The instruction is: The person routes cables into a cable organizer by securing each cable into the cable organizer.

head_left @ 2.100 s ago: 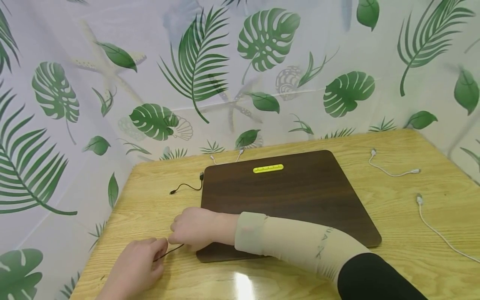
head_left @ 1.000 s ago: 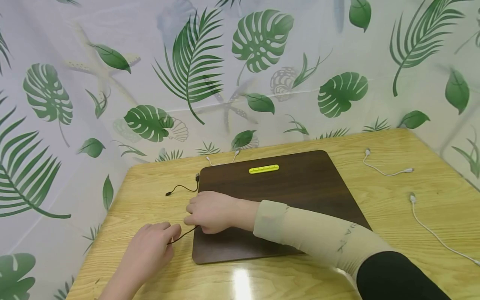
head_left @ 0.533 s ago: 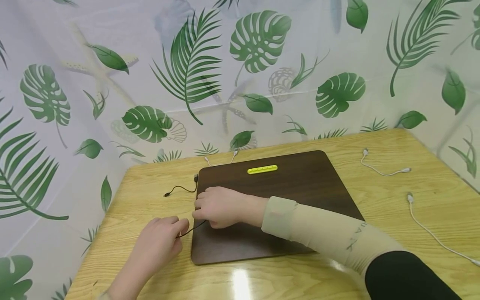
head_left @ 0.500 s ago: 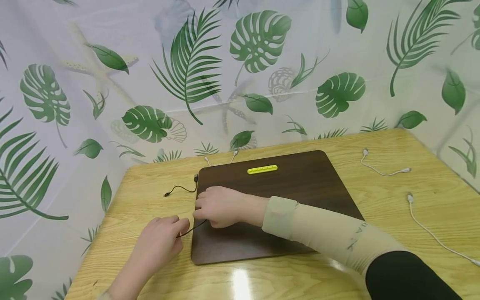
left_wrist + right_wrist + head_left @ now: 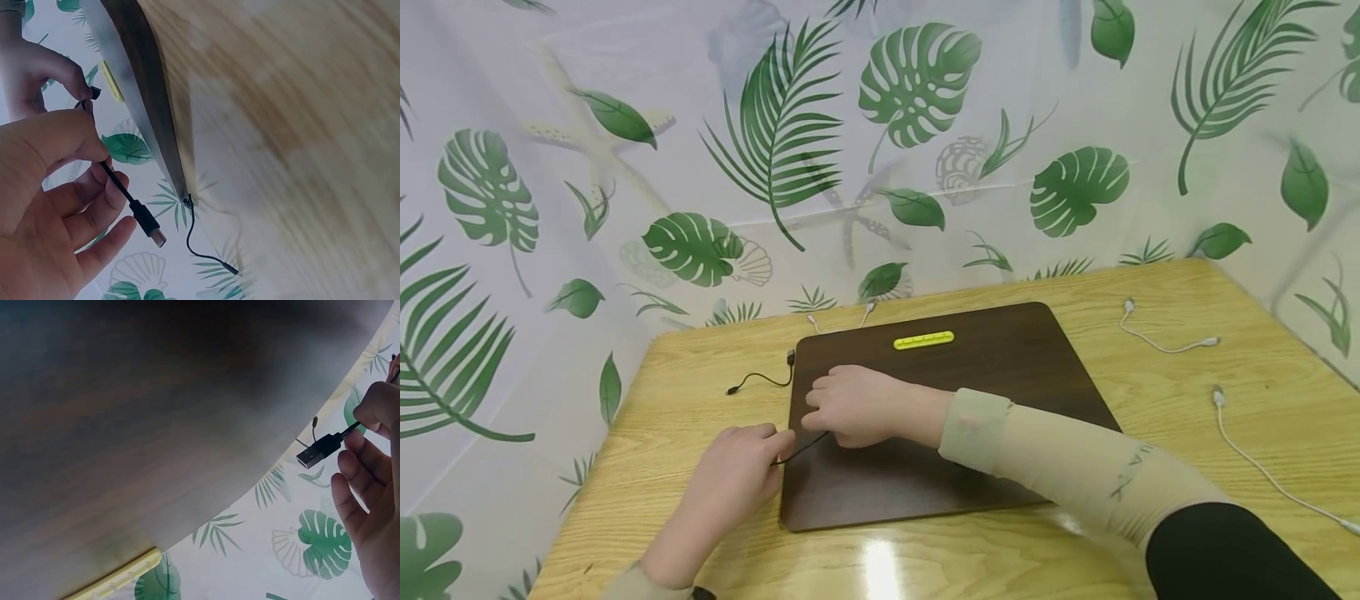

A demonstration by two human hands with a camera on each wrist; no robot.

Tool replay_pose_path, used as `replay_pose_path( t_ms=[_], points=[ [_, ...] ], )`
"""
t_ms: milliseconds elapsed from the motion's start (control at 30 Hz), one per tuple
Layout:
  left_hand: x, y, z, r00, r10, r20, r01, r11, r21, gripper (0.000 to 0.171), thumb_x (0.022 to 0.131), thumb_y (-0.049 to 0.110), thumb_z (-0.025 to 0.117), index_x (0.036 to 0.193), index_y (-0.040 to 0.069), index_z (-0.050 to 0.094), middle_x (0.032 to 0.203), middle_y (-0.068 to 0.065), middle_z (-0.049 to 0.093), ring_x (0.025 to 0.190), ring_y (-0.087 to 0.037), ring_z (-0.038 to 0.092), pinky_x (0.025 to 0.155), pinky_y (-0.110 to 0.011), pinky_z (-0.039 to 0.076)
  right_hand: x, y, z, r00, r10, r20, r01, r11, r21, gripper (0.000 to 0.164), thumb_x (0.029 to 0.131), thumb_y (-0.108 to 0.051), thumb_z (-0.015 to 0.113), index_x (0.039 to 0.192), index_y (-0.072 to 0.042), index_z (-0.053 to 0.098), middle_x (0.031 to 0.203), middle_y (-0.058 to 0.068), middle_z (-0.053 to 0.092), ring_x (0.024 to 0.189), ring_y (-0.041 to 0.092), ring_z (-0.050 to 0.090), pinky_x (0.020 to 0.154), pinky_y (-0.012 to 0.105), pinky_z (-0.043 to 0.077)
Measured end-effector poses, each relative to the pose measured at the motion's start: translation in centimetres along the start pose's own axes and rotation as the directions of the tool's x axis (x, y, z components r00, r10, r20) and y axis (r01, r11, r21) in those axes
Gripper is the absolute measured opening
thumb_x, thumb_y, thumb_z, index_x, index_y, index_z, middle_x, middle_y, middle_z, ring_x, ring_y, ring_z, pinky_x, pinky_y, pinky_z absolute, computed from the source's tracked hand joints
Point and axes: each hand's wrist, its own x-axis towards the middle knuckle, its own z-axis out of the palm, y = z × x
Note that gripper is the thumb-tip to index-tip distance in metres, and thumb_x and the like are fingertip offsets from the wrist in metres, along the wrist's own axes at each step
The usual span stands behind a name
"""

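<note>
While the black cable (image 5: pixel 806 447) is pinched near its ends by the left hand (image 5: pixel 739 468) and the right hand (image 5: pixel 859 405), slanting forward-right between them, the yellow strip (image 5: pixel 924 340) is seen ahead and rightward of the right hand, the nearer.

Cream right sleeve (image 5: pixel 1067 454): dark lettering (image 5: pixel 1127 472), "A" and "X" readable, rest unclear.
</note>
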Motion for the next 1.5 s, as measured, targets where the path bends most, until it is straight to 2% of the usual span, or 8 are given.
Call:
replay_pose_path(
  t_ms=[267, 500, 700, 933, 1233, 1500],
  points=[
    [0.8, 0.4, 0.3, 1.0, 0.004, 0.031, -0.003, 1.0, -0.01, 0.036, 0.066, -0.003, 0.075, 0.074, 0.02, 0.049, 0.067, 0.01, 0.041, 0.059, -0.008, 0.037, 0.062, -0.026, 0.036, -0.9, 0.5, 0.5, 0.999, 0.025, -0.037, -0.025, 1.0, -0.002, 0.013, 0.09, -0.017, 0.072, 0.1, -0.025, 0.071, 0.096, -0.005, 0.071, 0.092, 0.018, 0.068, 0.073, 0.032, 0.053],
    [1.5, 0.8, 0.9, 0.997, -0.003, 0.079, 0.004, 1.0, -0.009, 0.035, 0.07, -0.002, 0.077, 0.076, 0.021, 0.051, 0.07, 0.01, 0.046, 0.062, -0.009, 0.044, 0.065, -0.027, 0.038, -1.7, 0.9, 0.7, 0.999, 0.035, -0.042, -0.035, 0.999, -0.009, 0.011, 0.09, -0.016, 0.071, 0.097, -0.025, 0.071, 0.095, -0.005, 0.071, 0.09, 0.018, 0.067, 0.073, 0.032, 0.052],
    [2.0, 0.9, 1.2, 0.998, 0.019, 0.056, -0.019, 1.0, -0.006, 0.034, 0.07, -0.003, 0.074, 0.075, 0.021, 0.051, 0.068, 0.01, 0.044, 0.059, -0.01, 0.045, 0.064, -0.027, 0.038, -2.1, 1.2, 0.8, 0.999, 0.033, -0.042, -0.033, 0.999, -0.017, 0.011, 0.09, -0.015, 0.072, 0.096, -0.024, 0.071, 0.094, -0.005, 0.071, 0.089, 0.018, 0.067, 0.071, 0.032, 0.052],
    [2.8, 1.2, 1.5, 0.998, 0.044, 0.051, -0.043, 0.999, -0.009, 0.031, 0.071, -0.003, 0.074, 0.077, 0.02, 0.054, 0.069, 0.009, 0.047, 0.061, -0.013, 0.051, 0.066, -0.03, 0.042, -2.8, 1.7, 0.7, 0.999, 0.026, -0.045, -0.028, 0.999, -0.042, 0.01, 0.09, -0.015, 0.071, 0.094, -0.024, 0.07, 0.093, -0.004, 0.07, 0.087, 0.018, 0.066, 0.07, 0.031, 0.051],
    [3.7, 1.6, 2.0, 0.998, 0.048, 0.032, -0.047, 0.999, -0.008, 0.029, 0.073, -0.004, 0.074, 0.079, 0.019, 0.056, 0.07, 0.008, 0.049, 0.063, -0.013, 0.054, 0.068, -0.029, 0.039, -3.5, 2.4, 1.1, 0.999, 0.027, -0.024, -0.029, 0.998, -0.051, 0.01, 0.093, -0.014, 0.07, 0.098, -0.024, 0.071, 0.096, -0.003, 0.071, 0.088, 0.019, 0.065, 0.073, 0.033, 0.052],
    [4.7, 1.8, 2.3, 0.998, 0.055, 0.021, -0.055, 0.998, -0.005, 0.029, 0.074, -0.003, 0.075, 0.079, 0.019, 0.056, 0.07, 0.007, 0.05, 0.065, -0.015, 0.057, 0.067, -0.03, 0.041, -4.4, 3.1, 1.2, 0.999, 0.027, -0.046, -0.03, 0.998, -0.063, 0.01, 0.093, -0.014, 0.071, 0.098, -0.023, 0.07, 0.095, -0.002, 0.071, 0.088, 0.02, 0.065, 0.074, 0.033, 0.052]
  ],
)
